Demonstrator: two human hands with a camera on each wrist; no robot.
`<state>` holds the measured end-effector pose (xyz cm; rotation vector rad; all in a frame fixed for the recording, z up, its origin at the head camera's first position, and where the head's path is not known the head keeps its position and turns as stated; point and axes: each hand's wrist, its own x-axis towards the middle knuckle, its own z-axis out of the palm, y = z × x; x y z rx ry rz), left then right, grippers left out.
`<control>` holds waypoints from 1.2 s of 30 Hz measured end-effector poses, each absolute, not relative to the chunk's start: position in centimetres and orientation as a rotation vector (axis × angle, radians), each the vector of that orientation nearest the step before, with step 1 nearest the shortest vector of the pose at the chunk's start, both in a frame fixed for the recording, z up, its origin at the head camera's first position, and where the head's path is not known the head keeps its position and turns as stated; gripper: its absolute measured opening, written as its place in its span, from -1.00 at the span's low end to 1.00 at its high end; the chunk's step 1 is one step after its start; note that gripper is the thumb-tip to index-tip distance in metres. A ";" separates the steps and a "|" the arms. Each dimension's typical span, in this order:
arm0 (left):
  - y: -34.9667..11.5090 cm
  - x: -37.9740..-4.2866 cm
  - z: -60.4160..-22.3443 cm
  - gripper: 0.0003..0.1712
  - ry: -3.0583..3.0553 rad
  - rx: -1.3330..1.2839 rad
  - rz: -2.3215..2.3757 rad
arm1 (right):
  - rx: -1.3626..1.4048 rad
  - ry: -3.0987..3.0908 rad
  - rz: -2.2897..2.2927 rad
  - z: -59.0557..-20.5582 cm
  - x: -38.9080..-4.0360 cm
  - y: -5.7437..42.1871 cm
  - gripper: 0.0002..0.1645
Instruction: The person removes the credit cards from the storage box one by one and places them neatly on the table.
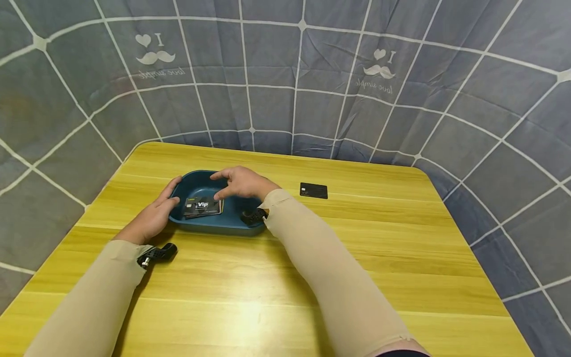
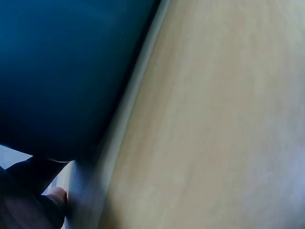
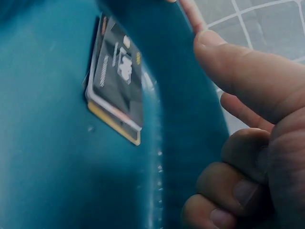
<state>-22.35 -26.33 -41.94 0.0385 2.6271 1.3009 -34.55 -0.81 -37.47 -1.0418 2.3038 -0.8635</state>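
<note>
A dark blue oval basin stands on the table, left of the middle. Inside it, toward the left end, lies a small stack of cards, the top one dark with "Vip" printed on it. My left hand touches the basin's left end from outside, thumb and fingers spread at the rim. Over the basin, my right hand holds nothing; its thumb and index finger are apart. In the right wrist view the other fingers are bent, and the cards lie apart from the hand.
One black card lies flat on the wooden table, right of the basin. A grey-blue checked cloth hangs behind and around the table. Small black devices are strapped at both wrists, the right one over the basin's near side.
</note>
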 end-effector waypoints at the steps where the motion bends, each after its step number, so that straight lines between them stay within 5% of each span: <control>1: -26.3 -22.4 -41.9 -0.27 2.629 0.041 1.301 | -1.042 2.304 -0.849 -37.6 -34.6 -0.7 -0.18; 36: -25.6 -22.4 -41.6 -0.29 2.627 0.002 1.302 | -1.036 2.345 -0.550 -40.8 -35.0 -1.7 -0.17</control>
